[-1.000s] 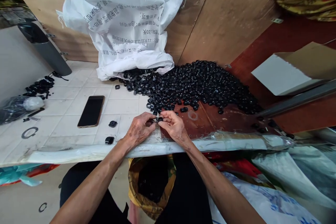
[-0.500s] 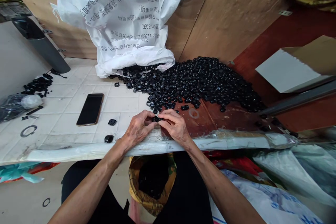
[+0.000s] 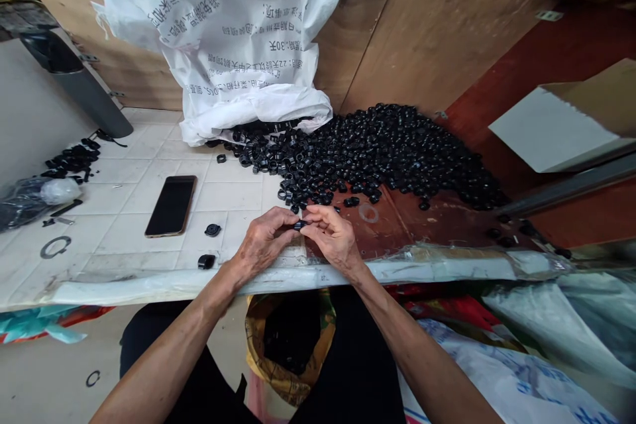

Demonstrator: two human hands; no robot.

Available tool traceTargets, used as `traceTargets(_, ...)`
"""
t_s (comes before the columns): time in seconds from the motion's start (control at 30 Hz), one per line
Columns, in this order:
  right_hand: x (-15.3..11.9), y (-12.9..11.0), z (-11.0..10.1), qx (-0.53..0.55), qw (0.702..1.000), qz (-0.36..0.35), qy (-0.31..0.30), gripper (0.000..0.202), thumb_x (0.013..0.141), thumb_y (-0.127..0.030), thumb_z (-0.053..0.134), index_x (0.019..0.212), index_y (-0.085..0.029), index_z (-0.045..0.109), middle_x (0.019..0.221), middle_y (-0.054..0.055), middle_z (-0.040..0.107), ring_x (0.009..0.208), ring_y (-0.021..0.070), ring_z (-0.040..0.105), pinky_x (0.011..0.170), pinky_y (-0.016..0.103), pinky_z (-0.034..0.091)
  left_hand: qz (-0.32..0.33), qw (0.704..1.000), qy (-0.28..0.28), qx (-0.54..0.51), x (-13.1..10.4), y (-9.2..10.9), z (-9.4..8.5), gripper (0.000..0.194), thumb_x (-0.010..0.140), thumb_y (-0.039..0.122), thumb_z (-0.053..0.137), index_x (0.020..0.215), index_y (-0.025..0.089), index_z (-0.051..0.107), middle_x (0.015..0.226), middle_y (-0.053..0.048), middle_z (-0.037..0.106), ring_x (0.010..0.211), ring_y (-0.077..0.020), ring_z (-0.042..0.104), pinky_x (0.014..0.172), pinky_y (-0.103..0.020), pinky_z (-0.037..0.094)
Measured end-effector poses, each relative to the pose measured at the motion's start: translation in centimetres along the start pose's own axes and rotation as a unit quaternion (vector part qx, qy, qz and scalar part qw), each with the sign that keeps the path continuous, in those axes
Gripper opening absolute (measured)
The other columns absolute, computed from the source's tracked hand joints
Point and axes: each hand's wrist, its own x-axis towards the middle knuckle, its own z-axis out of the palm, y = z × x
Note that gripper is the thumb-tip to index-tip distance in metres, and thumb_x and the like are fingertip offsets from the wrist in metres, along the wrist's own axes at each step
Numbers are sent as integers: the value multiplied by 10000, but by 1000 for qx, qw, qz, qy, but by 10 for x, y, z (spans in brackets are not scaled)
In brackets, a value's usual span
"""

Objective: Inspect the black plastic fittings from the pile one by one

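Note:
Near the table's front edge, my left hand [image 3: 268, 238] and my right hand [image 3: 332, 236] meet fingertip to fingertip around a small black part [image 3: 299, 225]. Both hands pinch it between thumb and fingers, which hide much of it. Just behind my hands lies a large heap of small black rings [image 3: 377, 152], spilling from under a white printed sack [image 3: 238, 33]. To the left of my left hand are a round black piece [image 3: 212, 230] and another black piece [image 3: 206, 262], lying apart on the white tabletop.
A phone [image 3: 171, 206] lies left of my hands. A flat grey ring [image 3: 55, 247] and a dark cylinder [image 3: 89, 93] are farther left. Below the table edge, an open yellow sack [image 3: 278, 381] holds black parts. A white box [image 3: 551, 129] stands at the right.
The black part between my fingertips has turned and shows its side more. My right fingers have shifted slightly. The view has moved a little.

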Motion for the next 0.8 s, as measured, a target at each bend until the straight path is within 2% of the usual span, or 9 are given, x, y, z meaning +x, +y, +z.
traceTargets(0.17, 0, -3, 0, -56, 997, -44, -5, 173, 922, -395, 713, 951, -231, 758, 916, 61, 746, 797, 202, 694, 748, 333, 589, 11, 1000, -1, -3, 0, 0, 0, 206, 961, 170, 657, 1158, 214, 698, 1155, -85, 724, 1074, -189, 714, 962, -355, 594)
traceTargets(0.3, 2, -10, -2, -39, 994, -98, -22, 161, 934, -319, 698, 1035, -236, 792, 1031, 94, 752, 950, 239, 713, 858, 384, 591, 2, 1000, 8, -9, 0, 0, 1, 184, 964, 179, 661, 1140, 212, 699, 1127, -77, 728, 1053, -185, 715, 957, -350, 590)
traceTargets(0.37, 2, -10, -2, -42, 994, -97, -24, 187, 935, -307, 686, 1075, -239, 789, 1070, 99, 751, 992, 248, 715, 902, 403, 590, -6, 1000, 14, -11, 0, 1, 1, 166, 964, 196, 669, 1126, 210, 701, 1107, -74, 729, 1033, -184, 719, 946, -347, 593)
traceTargets(0.47, 0, -5, -1, -44, 997, -56, -13, 226, 935, -325, 671, 1126, -236, 752, 1046, 84, 757, 908, 232, 730, 838, 379, 610, -1, 1000, 13, -7, 0, 2, 1, 163, 959, 200, 683, 1121, 210, 700, 1125, -78, 726, 1049, -187, 717, 949, -348, 592)
traceTargets(0.57, -2, -1, 1, -47, 998, -34, -14, 193, 950, -346, 650, 1086, -224, 714, 965, 63, 758, 762, 200, 730, 709, 322, 601, 18, 1000, 6, 4, 1, 4, 2, 183, 955, 170, 676, 1132, 211, 695, 1148, -82, 721, 1065, -185, 715, 952, -340, 589)
traceTargets(0.7, -2, -3, 1, -84, 995, -38, -35, 164, 1002, -341, 580, 1014, -220, 691, 753, 13, 711, 618, 166, 692, 637, 284, 563, 31, 999, 0, 10, 2, 5, 2, 181, 952, 144, 671, 1122, 204, 689, 1122, -78, 716, 1046, -173, 713, 943, -321, 586)
traceTargets(0.8, -1, -6, 1, -113, 990, -72, -32, 176, 1011, -325, 564, 1037, -216, 700, 827, 35, 728, 674, 170, 698, 676, 290, 567, 19, 1000, 4, 1, 2, 5, 3, 183, 948, 150, 678, 1123, 202, 690, 1116, -76, 719, 1039, -175, 714, 944, -329, 589)
